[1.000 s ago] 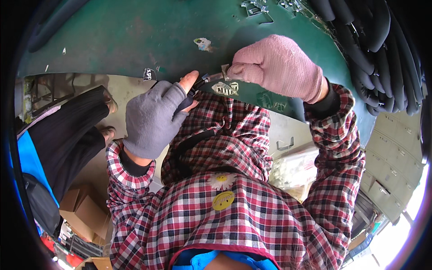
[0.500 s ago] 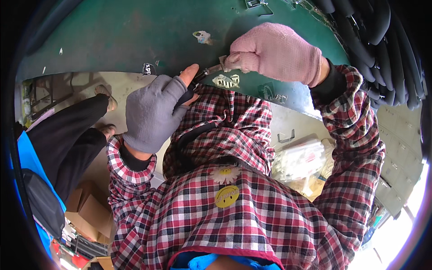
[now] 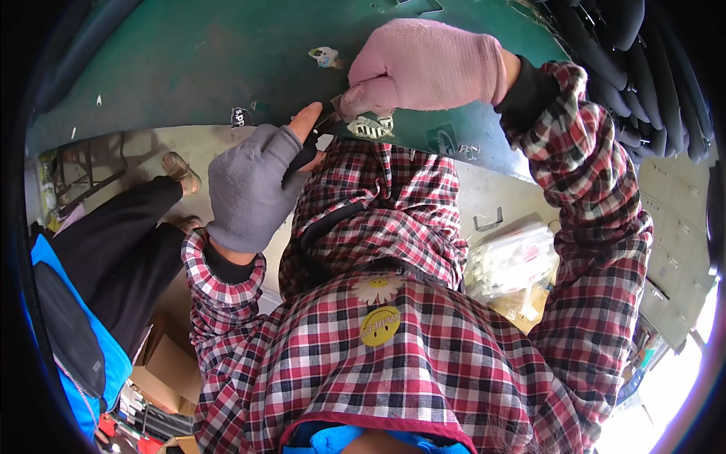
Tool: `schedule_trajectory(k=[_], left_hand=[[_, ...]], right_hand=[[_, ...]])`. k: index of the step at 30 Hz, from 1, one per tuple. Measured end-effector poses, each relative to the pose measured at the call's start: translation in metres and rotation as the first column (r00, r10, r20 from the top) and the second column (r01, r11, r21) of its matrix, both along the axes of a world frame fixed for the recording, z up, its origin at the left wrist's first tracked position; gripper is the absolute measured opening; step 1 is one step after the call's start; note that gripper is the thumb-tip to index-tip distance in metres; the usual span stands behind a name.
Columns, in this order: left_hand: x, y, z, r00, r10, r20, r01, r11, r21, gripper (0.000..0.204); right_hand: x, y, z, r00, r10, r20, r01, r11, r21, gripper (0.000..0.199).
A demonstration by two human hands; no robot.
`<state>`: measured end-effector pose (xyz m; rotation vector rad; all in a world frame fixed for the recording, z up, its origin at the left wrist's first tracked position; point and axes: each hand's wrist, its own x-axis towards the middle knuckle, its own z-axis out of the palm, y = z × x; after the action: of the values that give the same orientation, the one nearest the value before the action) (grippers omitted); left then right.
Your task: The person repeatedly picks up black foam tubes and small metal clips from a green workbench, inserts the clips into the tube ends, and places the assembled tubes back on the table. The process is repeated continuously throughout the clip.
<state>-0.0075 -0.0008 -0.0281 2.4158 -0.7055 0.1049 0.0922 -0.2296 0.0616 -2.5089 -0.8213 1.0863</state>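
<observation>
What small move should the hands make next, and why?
I'd probably hold the grey knit-gloved left hand steady and tilt the pink knit-gloved right hand back slightly for a clearer view: near the edge of the green tabletop, it hides most of the small thin piece it pinches, close to the small dark piece in the left.

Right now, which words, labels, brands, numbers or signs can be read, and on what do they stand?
Round yellow smiling-face patch on red plaid clothing: printed word, not copied.
Small black sticker on green tabletop: partial white lettering, not copied.
Pale torn sticker near pink-gloved right hand: too unclear to read.
Dark sticker and whitish scrap farther right: too faint.
</observation>
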Motion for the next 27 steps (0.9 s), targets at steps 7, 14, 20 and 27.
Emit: schedule_trajectory(k=[7, 14, 20, 27], left_hand=[[0.0, 0.02, -0.005, 0.997, 0.066, -0.04, -0.071, 0.986, -0.149, 0.061], [-0.032, 0.118, 0.045, 0.876, 0.214, -0.433, -0.345, 0.905, -0.25, 0.058], [-0.07, 0.299, 0.057, 0.798, -0.215, -0.563, -0.345, 0.603, -0.719, 0.084], [-0.054, 0.341, -0.03, 0.861, -0.488, -0.144, -0.139, 0.047, -0.989, 0.085]], right_hand=[[0.009, -0.056, -0.008, 0.988, -0.092, 0.128, 0.089, 0.996, 0.03, 0.044], [-0.054, -0.115, -0.027, 0.447, -0.168, 0.878, 0.259, 0.964, 0.053, 0.029], [-0.142, -0.037, -0.09, 0.845, -0.492, 0.211, 0.3, 0.762, 0.574, 0.038], [-0.162, 0.032, -0.198, 0.539, -0.12, -0.834, 0.833, 0.222, 0.507, 0.07]])
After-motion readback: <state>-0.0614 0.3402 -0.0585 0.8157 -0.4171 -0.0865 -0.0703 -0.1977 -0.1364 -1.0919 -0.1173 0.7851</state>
